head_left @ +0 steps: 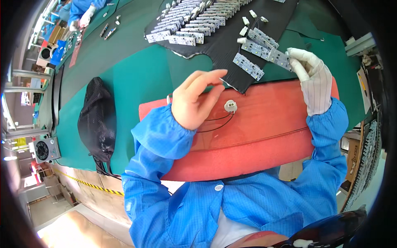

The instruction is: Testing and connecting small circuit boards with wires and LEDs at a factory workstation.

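Circuit board (279,59) pinched by right hand (311,71); left hand (192,99) unclenched, empty. Rows (182,40) toward far edge of worktop (134,72) seemingly done; loose boards (248,66) perhaps pending.

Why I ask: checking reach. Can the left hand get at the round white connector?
Probably yes: the white connector lies uncovered on the red pad, near the left hand, nothing visibly between.

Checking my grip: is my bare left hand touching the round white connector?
Apart: the head view shows smooth red mat between the left hand and connector.
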Tool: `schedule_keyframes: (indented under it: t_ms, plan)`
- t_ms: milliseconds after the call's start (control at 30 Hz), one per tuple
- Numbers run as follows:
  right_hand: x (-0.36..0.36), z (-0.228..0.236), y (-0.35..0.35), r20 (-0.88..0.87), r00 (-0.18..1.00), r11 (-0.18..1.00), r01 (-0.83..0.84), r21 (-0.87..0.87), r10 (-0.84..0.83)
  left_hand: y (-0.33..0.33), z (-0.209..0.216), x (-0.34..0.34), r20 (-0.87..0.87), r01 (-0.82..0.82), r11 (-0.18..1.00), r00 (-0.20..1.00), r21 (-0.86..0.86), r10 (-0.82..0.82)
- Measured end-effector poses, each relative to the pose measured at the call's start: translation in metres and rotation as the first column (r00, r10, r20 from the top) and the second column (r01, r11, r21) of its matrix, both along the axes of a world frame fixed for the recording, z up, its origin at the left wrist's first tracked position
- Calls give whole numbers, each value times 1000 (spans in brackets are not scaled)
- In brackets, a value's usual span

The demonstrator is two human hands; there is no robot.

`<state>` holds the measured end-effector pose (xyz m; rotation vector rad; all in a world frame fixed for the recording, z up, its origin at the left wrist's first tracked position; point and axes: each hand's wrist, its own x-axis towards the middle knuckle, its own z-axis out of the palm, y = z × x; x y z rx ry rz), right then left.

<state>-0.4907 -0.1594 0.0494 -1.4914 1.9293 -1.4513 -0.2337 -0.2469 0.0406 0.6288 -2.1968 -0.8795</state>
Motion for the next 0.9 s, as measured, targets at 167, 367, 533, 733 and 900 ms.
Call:
schedule_keyframes:
  t_ms: [167, 367, 533, 733, 900]
  plan:
    - [8, 20, 3, 187, 916, 934, -354, -34, 354, 10, -5, 1, -104, -167, 977, 978, 133, 182]
    - [13, 13, 7, 724, 557, 800, -600, 12, 407, 5, -11, -5, 13, 27, 975, 999, 221, -31]
    - [4, 12, 10, 738, 537, 830, -555, -54, 408, 15, -3, -13, -169, 113, 752, 986, 649, -2]
    - [8, 14, 13, 712, 642, 886, -460, 60, 285, 14, -18, -11, -218, 180, 860, 972, 477, -82]
    - [-1, 10, 12, 623, 668, 852, -523, 4, 407, 17, -8, -9, -113, 96, 971, 991, 221, -72]
